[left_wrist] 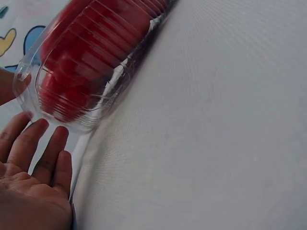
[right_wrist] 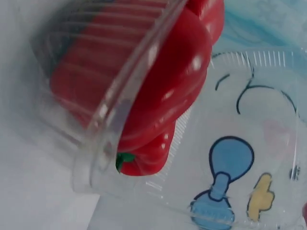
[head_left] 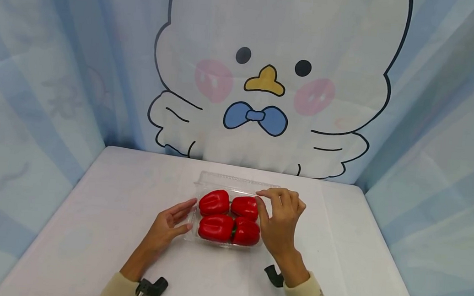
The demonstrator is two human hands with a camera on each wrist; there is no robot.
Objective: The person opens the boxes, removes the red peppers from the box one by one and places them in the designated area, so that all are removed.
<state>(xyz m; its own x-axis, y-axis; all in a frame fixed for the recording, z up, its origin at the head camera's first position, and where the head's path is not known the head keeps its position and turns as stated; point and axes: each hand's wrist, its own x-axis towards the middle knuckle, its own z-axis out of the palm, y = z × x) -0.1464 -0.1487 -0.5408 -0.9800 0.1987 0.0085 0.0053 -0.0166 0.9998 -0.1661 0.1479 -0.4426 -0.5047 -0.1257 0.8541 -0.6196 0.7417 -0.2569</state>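
Observation:
A clear plastic clamshell container (head_left: 194,218) holds several red bell peppers (head_left: 216,227). Its lid (head_left: 234,181) is raised at the back; the right wrist view shows the see-through lid (right_wrist: 261,120) beside the peppers (right_wrist: 168,81). My left hand (head_left: 170,221) is at the container's left end, thumb and fingers spread along the rim. In the left wrist view its fingers (left_wrist: 36,148) are fairly straight, tips right at the rim. Over the right end, my right hand (head_left: 282,215) pinches with thumb and index finger at the lid's edge, other fingers curled.
A white cloth-covered table (head_left: 91,229) lies under the container. Behind it hangs a light curtain (head_left: 270,26) printed with a bird wearing a blue bow tie. Blue-and-white curtains (head_left: 437,180) stand along both sides. Black wrist mounts (head_left: 153,287) sit by both sleeves.

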